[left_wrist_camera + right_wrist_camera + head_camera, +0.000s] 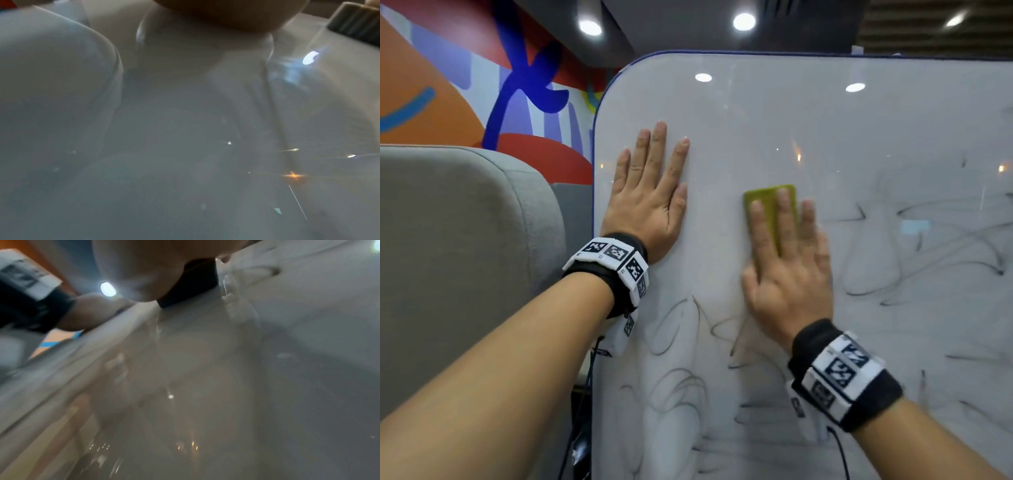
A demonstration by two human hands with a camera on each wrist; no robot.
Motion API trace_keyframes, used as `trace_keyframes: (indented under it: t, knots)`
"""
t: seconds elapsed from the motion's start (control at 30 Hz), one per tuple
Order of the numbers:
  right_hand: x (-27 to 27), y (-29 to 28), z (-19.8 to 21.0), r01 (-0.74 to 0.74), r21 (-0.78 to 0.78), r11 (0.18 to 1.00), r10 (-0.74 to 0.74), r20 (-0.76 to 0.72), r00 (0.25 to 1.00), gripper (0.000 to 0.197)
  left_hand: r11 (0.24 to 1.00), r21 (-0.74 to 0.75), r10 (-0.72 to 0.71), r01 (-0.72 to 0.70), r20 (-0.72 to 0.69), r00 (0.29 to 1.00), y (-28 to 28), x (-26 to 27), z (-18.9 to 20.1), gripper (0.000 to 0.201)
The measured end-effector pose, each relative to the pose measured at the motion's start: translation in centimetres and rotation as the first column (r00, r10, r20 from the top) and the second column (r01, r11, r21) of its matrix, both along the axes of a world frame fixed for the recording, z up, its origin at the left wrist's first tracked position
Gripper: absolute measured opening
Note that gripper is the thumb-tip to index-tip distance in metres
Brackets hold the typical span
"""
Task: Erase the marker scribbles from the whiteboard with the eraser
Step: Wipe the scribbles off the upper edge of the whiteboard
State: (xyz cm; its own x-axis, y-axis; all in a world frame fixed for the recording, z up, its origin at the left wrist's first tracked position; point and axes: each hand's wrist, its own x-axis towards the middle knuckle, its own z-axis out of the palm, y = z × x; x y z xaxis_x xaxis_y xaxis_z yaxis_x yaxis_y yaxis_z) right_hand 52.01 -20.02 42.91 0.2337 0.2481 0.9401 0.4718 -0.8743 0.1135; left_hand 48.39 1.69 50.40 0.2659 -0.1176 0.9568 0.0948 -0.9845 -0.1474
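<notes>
Pressing flat, my right hand holds the green eraser against the whiteboard under straight fingers; my left hand braces open-palmed beside it. With no wrap around it, the eraser could slip sideways. Scribbles remain right of and below the grip. Both wrist views are blurred.

- An office lounge or meeting corner is showing itself here: a large whiteboard with a rounded blue-edged frame is standing upright.
- A bold painted mural is covering the wall behind.
- A grey upholstered seat back is sitting beside the board.
- Round ceiling lights are glowing overhead.
</notes>
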Motion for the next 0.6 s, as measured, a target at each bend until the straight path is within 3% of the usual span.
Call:
trace_keyframes:
  t: [0.1, 0.17, 0.23, 0.33, 0.47, 0.6]
  knots:
    - [0.7, -1.2, 3.4, 0.016, 0.230, 0.973, -0.002, -0.061, 0.998, 0.075, 1.000, -0.008, 0.003, -0.003, -0.003, 1.000, -0.1, 0.1, 0.0, 0.059]
    - [0.3, 0.3, 4.8, 0.002, 0.301, 0.954, 0.018, -0.061, 0.998, 0.074, 1.000, -0.011, 0.002, -0.002, -0.003, 1.000, -0.1, 0.2, -0.1, 0.059]
    - [-0.6, 2.6, 4.1, -0.055, 0.282, 0.958, 0.076, -0.062, 0.995, 0.074, 1.000, -0.018, 0.003, -0.003, -0.005, 1.000, -0.2, 0.2, -0.1, 0.058]
    - [-2.0, 5.4, -0.6, -0.134, 0.112, 0.985, 0.140, -0.051, 0.989, 0.077, 1.000, -0.025, -0.003, 0.002, -0.023, 1.000, -0.2, -0.1, -0.1, 0.058]
    - [-1.5, 2.6, -5.1, -0.086, -0.026, 0.996, 0.085, -0.026, 0.996, 0.078, 1.000, -0.006, -0.015, 0.015, -0.032, 0.999, 0.3, -0.5, -0.3, 0.058]
    - [0.1, -1.3, -2.1, -0.005, 0.187, 0.982, 0.014, -0.046, 0.999, 0.078, 1.000, -0.028, -0.012, 0.012, 0.010, 1.000, 0.0, -0.2, -0.8, 0.058]
